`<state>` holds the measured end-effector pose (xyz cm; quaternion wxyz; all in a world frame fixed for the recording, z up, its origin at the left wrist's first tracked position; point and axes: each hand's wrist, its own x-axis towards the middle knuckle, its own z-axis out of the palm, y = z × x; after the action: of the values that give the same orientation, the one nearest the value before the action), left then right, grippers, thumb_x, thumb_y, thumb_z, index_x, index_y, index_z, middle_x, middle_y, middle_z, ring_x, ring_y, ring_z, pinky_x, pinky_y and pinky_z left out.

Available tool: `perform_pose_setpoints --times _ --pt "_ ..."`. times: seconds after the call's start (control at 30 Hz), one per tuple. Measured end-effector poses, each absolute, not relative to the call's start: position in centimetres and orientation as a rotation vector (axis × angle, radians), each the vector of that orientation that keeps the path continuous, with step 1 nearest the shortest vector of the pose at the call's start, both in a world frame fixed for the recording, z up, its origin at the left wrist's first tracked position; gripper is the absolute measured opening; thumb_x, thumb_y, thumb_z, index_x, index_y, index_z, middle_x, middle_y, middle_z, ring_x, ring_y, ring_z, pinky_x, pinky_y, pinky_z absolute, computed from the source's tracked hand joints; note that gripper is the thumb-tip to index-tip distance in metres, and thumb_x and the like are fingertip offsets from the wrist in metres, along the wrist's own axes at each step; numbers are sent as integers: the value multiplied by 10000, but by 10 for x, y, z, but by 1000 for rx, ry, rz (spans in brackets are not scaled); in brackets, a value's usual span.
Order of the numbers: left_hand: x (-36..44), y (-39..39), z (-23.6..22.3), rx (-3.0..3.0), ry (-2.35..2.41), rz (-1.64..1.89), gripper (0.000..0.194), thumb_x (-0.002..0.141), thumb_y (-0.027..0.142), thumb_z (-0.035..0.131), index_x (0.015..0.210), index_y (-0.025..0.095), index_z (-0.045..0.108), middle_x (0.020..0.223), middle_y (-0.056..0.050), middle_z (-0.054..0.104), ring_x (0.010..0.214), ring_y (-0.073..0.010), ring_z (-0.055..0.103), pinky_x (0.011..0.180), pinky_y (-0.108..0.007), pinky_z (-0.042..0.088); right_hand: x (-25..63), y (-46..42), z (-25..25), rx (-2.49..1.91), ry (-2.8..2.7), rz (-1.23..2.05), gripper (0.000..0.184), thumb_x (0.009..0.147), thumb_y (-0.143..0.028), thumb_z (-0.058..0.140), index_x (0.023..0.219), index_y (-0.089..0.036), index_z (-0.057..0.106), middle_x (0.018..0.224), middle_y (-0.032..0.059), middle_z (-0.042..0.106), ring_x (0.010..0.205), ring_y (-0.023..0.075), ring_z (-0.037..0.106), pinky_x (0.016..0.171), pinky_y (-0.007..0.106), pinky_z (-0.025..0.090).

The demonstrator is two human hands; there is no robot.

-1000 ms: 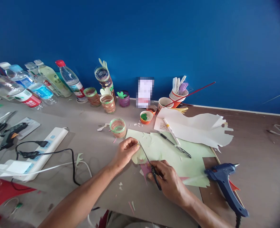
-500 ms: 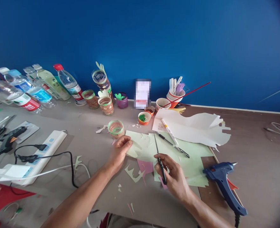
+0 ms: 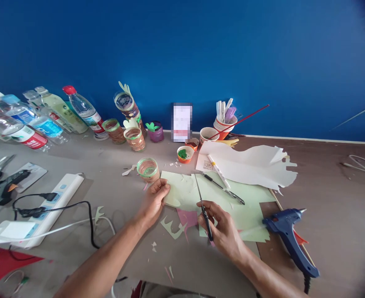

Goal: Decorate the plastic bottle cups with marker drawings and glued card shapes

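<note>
My left hand [image 3: 155,198] pinches the left edge of a pale green sheet of paper [image 3: 179,188] between thumb and fingers. In my right hand [image 3: 221,225] is a pair of scissors [image 3: 206,221] with black handles, its thin blades pointing away from me along the sheet's right side. Whether the blades are parted I cannot tell. A larger green sheet [image 3: 250,219] lies beneath, with a black pen [image 3: 222,188] and a white marker [image 3: 218,170] near it. Just beyond my left hand stands a brown and green cup [image 3: 148,169]. Pink paper [image 3: 187,218] and a green offcut [image 3: 172,227] lie closer to me.
A blue glue gun [image 3: 283,231] rests at the right. Plastic bottles [image 3: 86,111] stand along the back left, near a power strip [image 3: 56,203] with cables. Decorated cups [image 3: 134,138], a phone [image 3: 182,122] and a cup of markers [image 3: 225,122] line the blue wall.
The whole view has shifted slightly, so things appear a little further left. Both hands keep their grip on the paper and scissors, in nearly the same pose.
</note>
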<state>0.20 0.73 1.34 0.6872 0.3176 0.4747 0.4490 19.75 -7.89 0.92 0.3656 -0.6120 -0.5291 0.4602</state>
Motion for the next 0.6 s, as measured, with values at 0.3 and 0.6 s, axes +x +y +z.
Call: perform_pose_setpoints --times 0.3,0.6 --pt "2 7 10 702 1019 1008 365 607 385 853 779 180 605 653 58 570 579 -77 513 564 -196 427 195 -79 7 -1596 -1403 1122 326 826 -431 569 1014 -182 663 661 8 539 662 181 501 614 300 438" --pt "2 6 7 732 1033 1006 358 611 376 850 798 181 615 639 59 587 566 -79 536 551 -198 436 195 -82 8 -1638 -1616 898 273 843 -357 552 1014 -182 674 634 17 569 711 203 510 638 299 453"
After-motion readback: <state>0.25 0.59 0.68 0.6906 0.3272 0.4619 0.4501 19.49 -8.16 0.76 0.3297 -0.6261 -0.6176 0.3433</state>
